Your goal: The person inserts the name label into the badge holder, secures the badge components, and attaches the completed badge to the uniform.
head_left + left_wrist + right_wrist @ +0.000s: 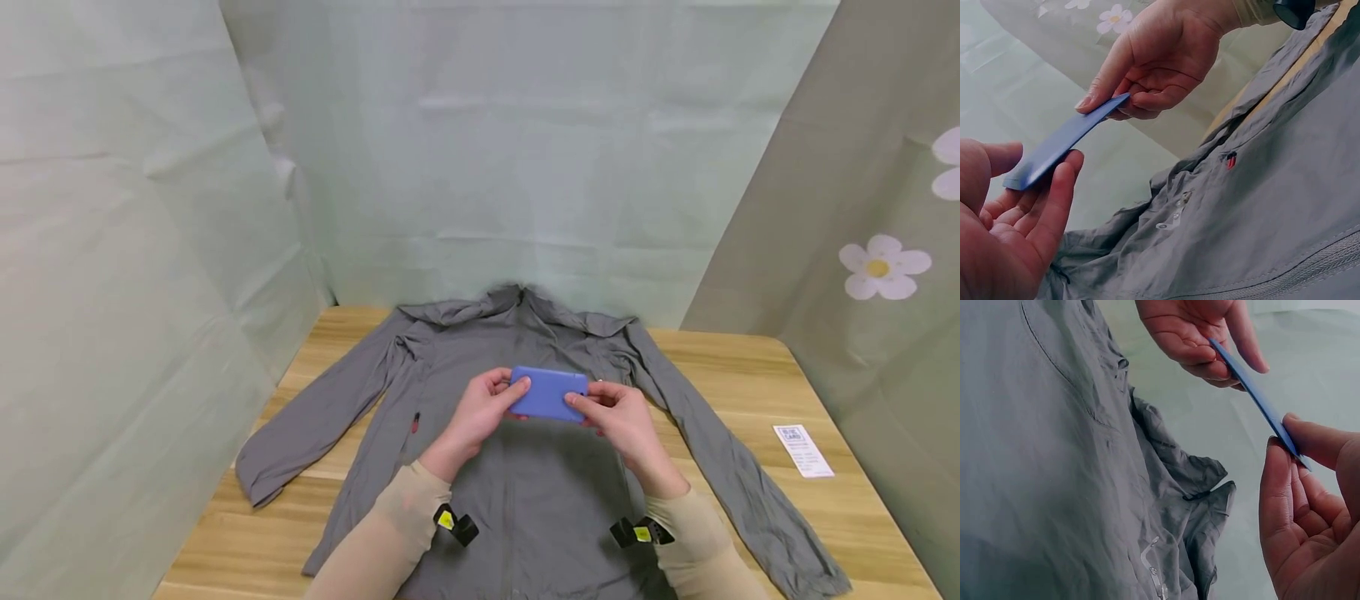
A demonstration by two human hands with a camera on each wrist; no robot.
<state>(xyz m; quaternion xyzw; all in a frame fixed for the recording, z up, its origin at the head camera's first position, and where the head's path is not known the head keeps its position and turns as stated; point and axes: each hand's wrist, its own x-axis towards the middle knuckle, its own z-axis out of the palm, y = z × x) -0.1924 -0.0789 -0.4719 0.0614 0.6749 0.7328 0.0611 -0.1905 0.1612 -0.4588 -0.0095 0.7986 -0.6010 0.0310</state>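
Observation:
Both hands hold a thin, flat blue rectangular piece (550, 393) above a grey zip jacket (465, 467). My left hand (480, 408) is at its left end, with the thumb over the face and fingers beneath. At the opposite end, my right hand (618, 417) pinches it between thumb and fingers. Seen from the left wrist, the blue piece (1066, 144) is nearly edge-on and tilted. The right wrist view also shows the piece (1257, 403) as a narrow strip, apart from the jacket (1054, 487). What kind of thing it is cannot be told.
The jacket lies spread on a wooden table (735, 375), sleeves out to both sides, collar at the far edge. A white printed card (803, 451) lies on the right. A small silvery fitting (1175, 215) shows on the jacket. Pale cloth walls (562, 167) enclose the table.

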